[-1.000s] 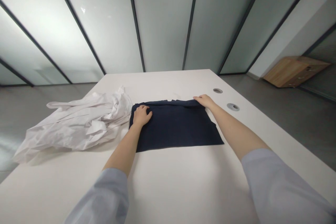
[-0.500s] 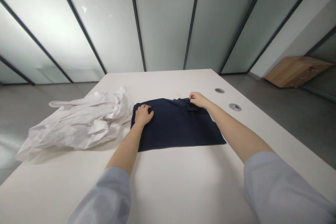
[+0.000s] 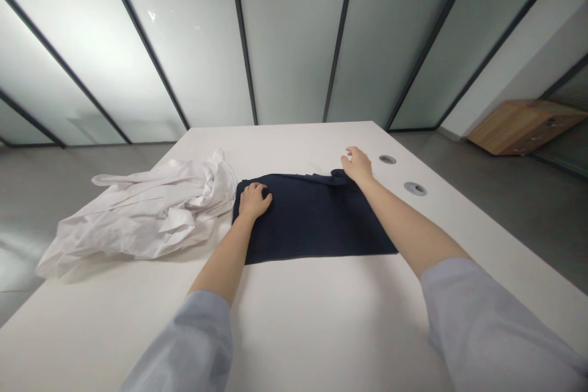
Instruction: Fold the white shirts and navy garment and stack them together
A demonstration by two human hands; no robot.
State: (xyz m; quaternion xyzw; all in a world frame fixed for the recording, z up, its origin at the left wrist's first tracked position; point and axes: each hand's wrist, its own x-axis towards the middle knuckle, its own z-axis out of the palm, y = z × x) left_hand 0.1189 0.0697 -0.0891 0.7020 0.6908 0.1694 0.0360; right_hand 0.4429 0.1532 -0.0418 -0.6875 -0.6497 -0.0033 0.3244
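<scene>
A dark navy garment (image 3: 316,220), folded to a rough rectangle, lies flat on the white table (image 3: 321,318); its exact kind does not show. My left hand (image 3: 254,199) rests on its upper left corner with the fingers spread. At the far right corner is my right hand (image 3: 358,165), open, thumb and fingers apart, holding nothing. A small bunched fold of the navy cloth stands up just left of my right wrist. The garment's right edge is partly hidden by my right forearm.
A crumpled white garment (image 3: 147,214) lies left of the navy one and hangs over the table's left edge. Two round cable holes, a far one (image 3: 388,159) and a nearer one (image 3: 416,188), sit on the right. A wooden cabinet (image 3: 519,125) stands on the floor beyond.
My right hand has let go of the navy cloth's far edge and moved away and to the right, its fingers opening. My left hand stays on the left corner.
</scene>
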